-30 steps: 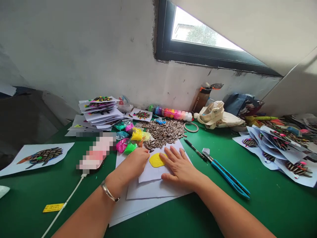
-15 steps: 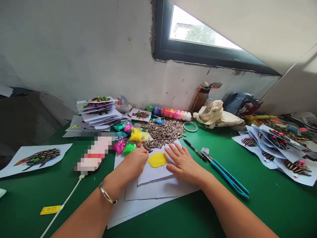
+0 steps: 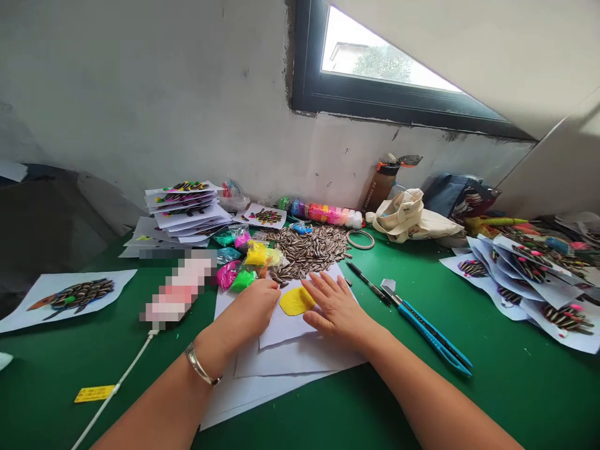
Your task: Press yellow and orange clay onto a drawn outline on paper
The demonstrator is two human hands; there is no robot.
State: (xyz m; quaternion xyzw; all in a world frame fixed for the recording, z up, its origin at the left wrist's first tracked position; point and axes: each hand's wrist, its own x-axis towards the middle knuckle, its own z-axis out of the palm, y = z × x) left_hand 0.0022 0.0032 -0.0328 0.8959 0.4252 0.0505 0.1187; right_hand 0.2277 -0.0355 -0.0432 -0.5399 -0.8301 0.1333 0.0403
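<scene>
A flat yellow clay piece (image 3: 296, 302) lies on the top sheet of white paper (image 3: 285, 331), with larger sheets beneath. My right hand (image 3: 334, 306) rests with spread fingers on the paper, its fingertips over the clay's right edge. At the left edge of the top sheet, my left hand (image 3: 254, 307) has its fingers curled in; whatever they hold, if anything, is hidden. A silver bangle (image 3: 200, 365) is on my left wrist. Just beyond the paper lies a heap of striped seeds (image 3: 312, 250).
Bagged coloured clay (image 3: 244, 280) sits left of the seeds. On the right are a black pen (image 3: 368, 282) and a blue cutter (image 3: 434, 334). Stacked seed pictures (image 3: 187, 215) stand back left, more (image 3: 534, 281) at right. A white cable (image 3: 119, 381) crosses the left side.
My right hand has moved left, so its fingers now cover the right edge of the yellow clay. My left hand has stayed nearly in place.
</scene>
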